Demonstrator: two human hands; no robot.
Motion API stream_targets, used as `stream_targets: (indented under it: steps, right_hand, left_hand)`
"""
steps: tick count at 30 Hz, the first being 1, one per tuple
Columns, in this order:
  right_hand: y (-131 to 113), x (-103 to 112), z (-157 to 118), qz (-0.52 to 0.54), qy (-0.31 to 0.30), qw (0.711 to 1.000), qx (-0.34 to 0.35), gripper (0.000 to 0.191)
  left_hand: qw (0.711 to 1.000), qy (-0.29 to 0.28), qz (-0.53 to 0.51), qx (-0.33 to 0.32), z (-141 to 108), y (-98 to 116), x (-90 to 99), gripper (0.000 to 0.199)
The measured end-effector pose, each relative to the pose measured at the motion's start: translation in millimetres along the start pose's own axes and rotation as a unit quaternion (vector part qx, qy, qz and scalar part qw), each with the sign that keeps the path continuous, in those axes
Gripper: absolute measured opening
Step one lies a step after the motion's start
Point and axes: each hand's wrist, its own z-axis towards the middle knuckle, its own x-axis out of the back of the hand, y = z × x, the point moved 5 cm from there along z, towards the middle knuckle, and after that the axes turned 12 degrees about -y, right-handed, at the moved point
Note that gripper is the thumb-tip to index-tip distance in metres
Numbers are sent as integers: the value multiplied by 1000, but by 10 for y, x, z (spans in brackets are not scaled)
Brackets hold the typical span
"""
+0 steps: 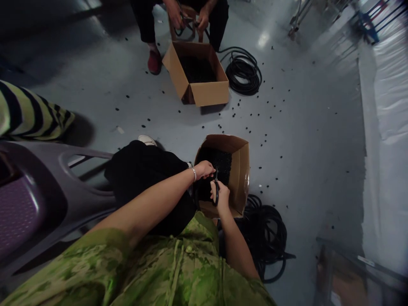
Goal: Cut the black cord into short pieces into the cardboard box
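Observation:
Over an open cardboard box [239, 170], my right hand [223, 196] grips black-handled scissors [217, 193], blades pointing away from me. Close to the blade tips, my left hand [204, 170] has its fingers pinched together; whatever is between them is too small and dark to make out. Inside the box lies a mass of small black pieces [223, 163]. Beside the box, to the right, a tangled heap of black hose or cable [270, 229] rests on the floor, partly behind my right forearm.
Across from me a person's hands [188, 19] work above another cardboard box [210, 93]. A coiled black hose or cable [245, 72] lies beside it. Small black bits dot the grey floor [306, 153]. To the left stand a plastic chair [47, 187] and a striped bundle [32, 112].

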Motion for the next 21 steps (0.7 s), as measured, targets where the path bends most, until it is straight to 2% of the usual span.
stream_targets:
  steps: [5, 10, 14, 17, 19, 21]
  right_hand:
    - [24, 4, 21, 40, -10, 999, -6, 44]
    - [-52, 102, 78, 78, -52, 996, -2, 42]
    - [-24, 92, 70, 81, -10, 996, -21, 41]
    - [43, 31, 30, 110, 11, 993, -32, 42]
    - [108, -3, -13, 147, -5, 988, -48, 43]
    - [174, -5, -71, 191, -24, 979, -61, 45]
  left_hand:
    - [1000, 2, 7, 1, -25, 15, 13, 22]
    - [999, -29, 26, -7, -61, 47, -16, 25]
    - [999, -41, 33, 5, -84, 44, -67, 27]
    - [1000, -9, 16, 16, -96, 57, -40, 25]
    - [999, 19, -26, 6, -99, 88, 2, 23]
    - [997, 13, -75, -15, -93, 136, 16, 22]
